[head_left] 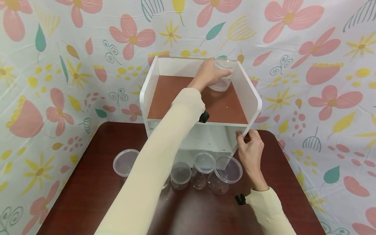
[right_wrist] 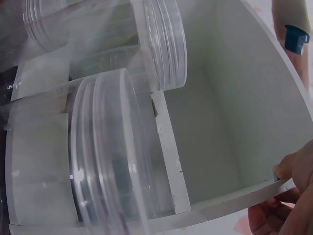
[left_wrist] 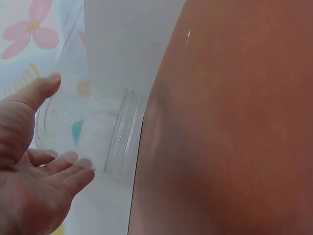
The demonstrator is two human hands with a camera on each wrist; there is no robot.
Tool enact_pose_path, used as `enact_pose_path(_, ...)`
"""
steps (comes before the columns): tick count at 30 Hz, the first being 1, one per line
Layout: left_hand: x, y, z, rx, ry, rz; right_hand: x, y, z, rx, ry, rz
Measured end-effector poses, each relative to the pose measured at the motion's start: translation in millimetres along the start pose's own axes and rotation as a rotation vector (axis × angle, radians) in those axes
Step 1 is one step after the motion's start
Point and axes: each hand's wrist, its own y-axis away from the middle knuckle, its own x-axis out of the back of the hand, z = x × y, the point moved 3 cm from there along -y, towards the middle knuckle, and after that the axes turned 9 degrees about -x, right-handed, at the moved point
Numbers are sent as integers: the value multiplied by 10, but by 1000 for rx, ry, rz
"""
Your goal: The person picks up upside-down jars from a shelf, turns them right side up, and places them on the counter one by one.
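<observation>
My left hand (head_left: 209,74) grips a clear plastic jar (head_left: 221,84) on the brown top board of a small white shelf unit (head_left: 149,89), in its back right corner. The jar is upside down, its ridged lid end against the board in the left wrist view, with thumb and fingers on opposite sides of its base. My right hand (head_left: 251,148) pinches the front edge of the shelf's right side panel (head_left: 249,94); the right wrist view shows thumb and fingers on either side of that edge.
Several clear lidded jars stand on the dark red table before the shelf, among them a wide one (head_left: 228,169), a narrower one (head_left: 204,163) and one at left (head_left: 125,163). My left sleeve (head_left: 149,156) partly hides the row. A flowered cloth (head_left: 97,39) hangs behind.
</observation>
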Motion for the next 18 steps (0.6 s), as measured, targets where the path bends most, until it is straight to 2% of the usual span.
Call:
enact_pose_path(11,225,188,-96,6,104,-7,-27,-1,5,8,-4,-16)
enact_pose_path(18,361,308,-91,61,91,-21,3,6,24,-3,-1,-11)
